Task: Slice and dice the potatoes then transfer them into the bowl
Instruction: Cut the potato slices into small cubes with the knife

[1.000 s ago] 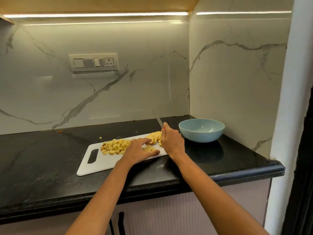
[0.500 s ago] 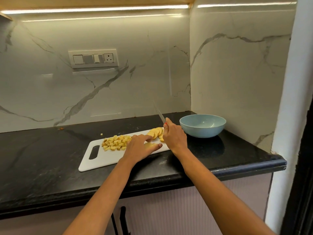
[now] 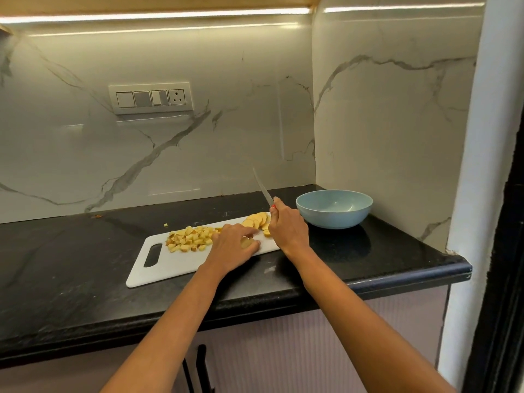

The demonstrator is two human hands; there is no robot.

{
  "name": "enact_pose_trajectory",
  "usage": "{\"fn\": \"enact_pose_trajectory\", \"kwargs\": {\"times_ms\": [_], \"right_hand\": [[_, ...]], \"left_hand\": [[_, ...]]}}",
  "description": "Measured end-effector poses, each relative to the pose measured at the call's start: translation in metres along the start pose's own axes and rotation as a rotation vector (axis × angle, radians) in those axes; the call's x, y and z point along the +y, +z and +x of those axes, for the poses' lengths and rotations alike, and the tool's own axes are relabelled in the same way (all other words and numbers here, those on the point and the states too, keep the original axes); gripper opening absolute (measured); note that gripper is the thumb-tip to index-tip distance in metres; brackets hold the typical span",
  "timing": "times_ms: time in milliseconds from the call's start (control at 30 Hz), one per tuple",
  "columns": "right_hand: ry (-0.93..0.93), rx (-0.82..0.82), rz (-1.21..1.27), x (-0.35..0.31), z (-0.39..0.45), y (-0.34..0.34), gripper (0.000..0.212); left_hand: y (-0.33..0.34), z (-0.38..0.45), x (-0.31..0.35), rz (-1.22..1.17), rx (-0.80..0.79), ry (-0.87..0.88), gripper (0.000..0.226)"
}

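Note:
A white cutting board [image 3: 173,265] lies on the black counter. A heap of diced potato [image 3: 190,238] sits on its middle. Fanned potato slices [image 3: 258,218] lie at its right end. My left hand [image 3: 234,246] rests on the board and pinches a potato slice [image 3: 246,242] between thumb and fingers. My right hand [image 3: 287,226] grips a knife [image 3: 262,187] by its handle, with the blade pointing up and away above the slices. The light blue bowl [image 3: 334,208] stands empty to the right of the board.
The black counter [image 3: 71,265] ends in a front edge near me and a corner at the right. Marble walls close the back and right side. A switch panel [image 3: 150,98] is on the back wall. A stray potato bit [image 3: 166,224] lies behind the board.
My left hand has curled its fingers a little more around the slice. My right hand keeps the knife raised. The view has shifted slightly.

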State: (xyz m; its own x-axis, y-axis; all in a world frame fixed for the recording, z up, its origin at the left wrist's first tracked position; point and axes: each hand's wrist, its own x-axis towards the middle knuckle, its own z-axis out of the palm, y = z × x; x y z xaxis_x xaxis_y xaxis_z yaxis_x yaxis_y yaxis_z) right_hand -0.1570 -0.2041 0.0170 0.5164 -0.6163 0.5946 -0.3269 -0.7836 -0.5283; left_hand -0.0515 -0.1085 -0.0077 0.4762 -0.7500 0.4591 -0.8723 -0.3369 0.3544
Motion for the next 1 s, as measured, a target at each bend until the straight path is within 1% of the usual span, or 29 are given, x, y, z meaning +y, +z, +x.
{"fn": "enact_pose_trajectory", "kwargs": {"times_ms": [100, 233, 333, 400, 533, 667, 733, 933, 1000], "right_hand": [[-0.002, -0.001, 0.006, 0.000, 0.000, 0.000, 0.039], [0.001, 0.001, 0.016, 0.000, 0.000, 0.001, 0.040], [0.007, 0.000, 0.018, 0.001, -0.001, 0.000, 0.041], [0.012, -0.004, 0.018, 0.002, -0.001, 0.000, 0.041], [0.022, -0.012, 0.019, 0.003, -0.002, 0.000, 0.041], [0.020, -0.009, 0.030, 0.003, -0.002, 0.000, 0.041], [0.016, -0.007, 0.031, 0.003, -0.001, 0.000, 0.040], [0.008, -0.005, 0.031, 0.001, 0.003, 0.001, 0.039], [0.004, -0.004, 0.030, 0.002, 0.004, 0.002, 0.038]], "left_hand": [[-0.001, 0.000, 0.000, -0.006, -0.008, -0.008, 0.035], [-0.003, -0.001, 0.000, 0.007, -0.025, -0.004, 0.025], [-0.004, -0.001, -0.006, -0.026, -0.021, -0.005, 0.020], [-0.005, -0.002, -0.011, -0.079, -0.035, -0.009, 0.020], [-0.015, -0.005, -0.009, -0.190, -0.142, -0.048, 0.038], [-0.022, 0.002, -0.016, -0.284, -0.305, -0.039, 0.031], [-0.024, 0.008, -0.018, -0.279, -0.360, -0.031, 0.031], [-0.025, 0.023, -0.015, -0.191, -0.413, -0.008, 0.031], [-0.026, 0.026, -0.013, -0.208, -0.423, -0.014, 0.032]]}}
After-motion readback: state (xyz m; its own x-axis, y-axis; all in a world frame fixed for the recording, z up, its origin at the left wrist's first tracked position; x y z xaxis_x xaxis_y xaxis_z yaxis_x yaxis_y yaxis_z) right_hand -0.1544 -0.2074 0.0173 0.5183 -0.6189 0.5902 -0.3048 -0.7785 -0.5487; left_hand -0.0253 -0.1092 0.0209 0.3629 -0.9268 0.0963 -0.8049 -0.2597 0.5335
